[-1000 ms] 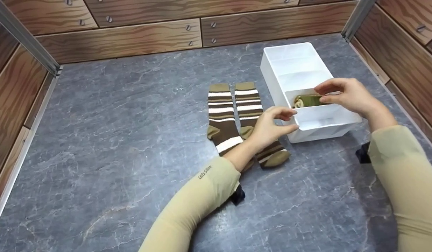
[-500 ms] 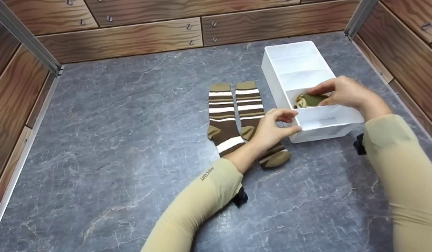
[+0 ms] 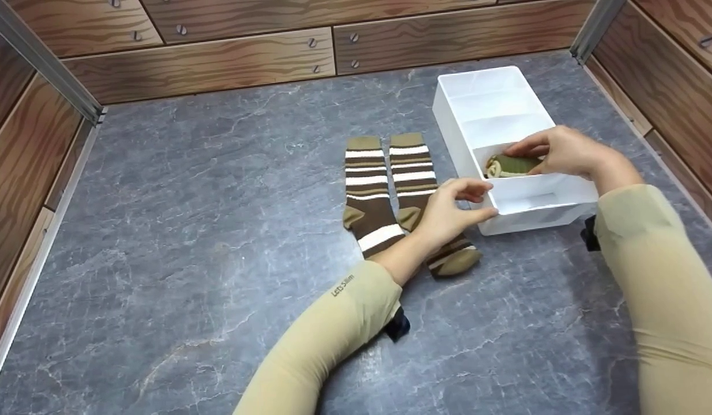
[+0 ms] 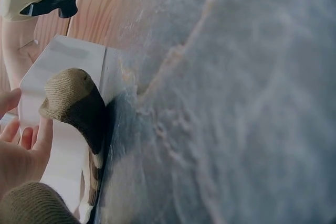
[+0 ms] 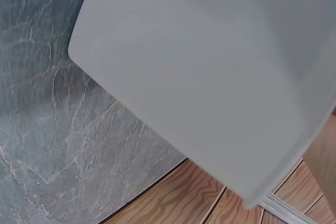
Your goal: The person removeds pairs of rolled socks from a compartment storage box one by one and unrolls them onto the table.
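Note:
A white divided box [image 3: 455, 124] stands at the right in the head view. A rolled pair of green socks [image 3: 508, 166] with a cream spiral end lies in one of its compartments. My right hand [image 3: 572, 153] reaches over the box's right side and holds the roll between thumb and fingers. My left hand [image 3: 451, 210] touches the box's near left corner with thumb and fingertips spread apart. Beneath the left forearm lie two brown striped socks [image 3: 365, 190], flat and side by side, partly hidden. In the right wrist view, the box wall [image 5: 194, 72] hides the right hand's fingers.
The grey marbled surface [image 3: 217, 202] extends left of the socks. Wood-patterned walls [image 3: 217, 63] close off the back and both sides. In the left wrist view, a sock's toe [image 4: 68, 90] curls up beside the box [image 4: 73, 56].
My right hand has moved slightly left and down into the compartment and taken a closer grip on the green roll. The left hand stays at the box corner, and the striped socks lie still.

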Demonstrator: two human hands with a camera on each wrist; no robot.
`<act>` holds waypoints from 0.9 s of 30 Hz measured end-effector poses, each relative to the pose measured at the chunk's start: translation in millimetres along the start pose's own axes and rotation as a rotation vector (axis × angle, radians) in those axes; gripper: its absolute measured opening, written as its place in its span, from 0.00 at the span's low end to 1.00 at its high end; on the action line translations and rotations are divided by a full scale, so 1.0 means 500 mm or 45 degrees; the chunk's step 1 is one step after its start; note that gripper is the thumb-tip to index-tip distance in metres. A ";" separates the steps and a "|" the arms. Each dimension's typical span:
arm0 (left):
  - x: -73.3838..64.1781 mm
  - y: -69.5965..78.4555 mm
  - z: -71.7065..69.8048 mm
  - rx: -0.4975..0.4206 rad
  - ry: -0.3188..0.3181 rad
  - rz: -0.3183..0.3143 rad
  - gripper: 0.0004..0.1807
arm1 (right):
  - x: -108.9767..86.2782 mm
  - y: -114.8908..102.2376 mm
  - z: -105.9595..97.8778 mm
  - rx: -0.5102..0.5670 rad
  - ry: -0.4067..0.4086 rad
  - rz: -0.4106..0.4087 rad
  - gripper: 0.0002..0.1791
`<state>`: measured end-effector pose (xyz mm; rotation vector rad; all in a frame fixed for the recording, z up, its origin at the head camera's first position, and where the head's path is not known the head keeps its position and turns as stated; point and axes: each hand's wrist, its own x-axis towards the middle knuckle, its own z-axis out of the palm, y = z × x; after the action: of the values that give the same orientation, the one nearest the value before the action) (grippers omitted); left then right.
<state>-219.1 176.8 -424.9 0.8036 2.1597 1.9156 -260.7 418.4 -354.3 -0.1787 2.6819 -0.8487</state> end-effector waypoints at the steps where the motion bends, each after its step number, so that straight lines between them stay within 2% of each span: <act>1: 0.000 0.000 0.000 -0.004 0.002 0.000 0.21 | 0.001 0.000 0.000 0.002 -0.006 0.001 0.28; 14: -0.001 0.001 0.000 -0.009 -0.001 -0.020 0.21 | 0.000 0.008 0.000 -0.032 0.024 -0.033 0.23; 27: 0.001 -0.003 0.002 -0.063 -0.007 -0.036 0.21 | -0.010 0.016 0.003 0.048 0.104 -0.021 0.19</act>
<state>-219.7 177.9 -426.6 0.7646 2.1000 1.9426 -255.8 425.0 -358.6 -0.1607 2.7412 -0.9302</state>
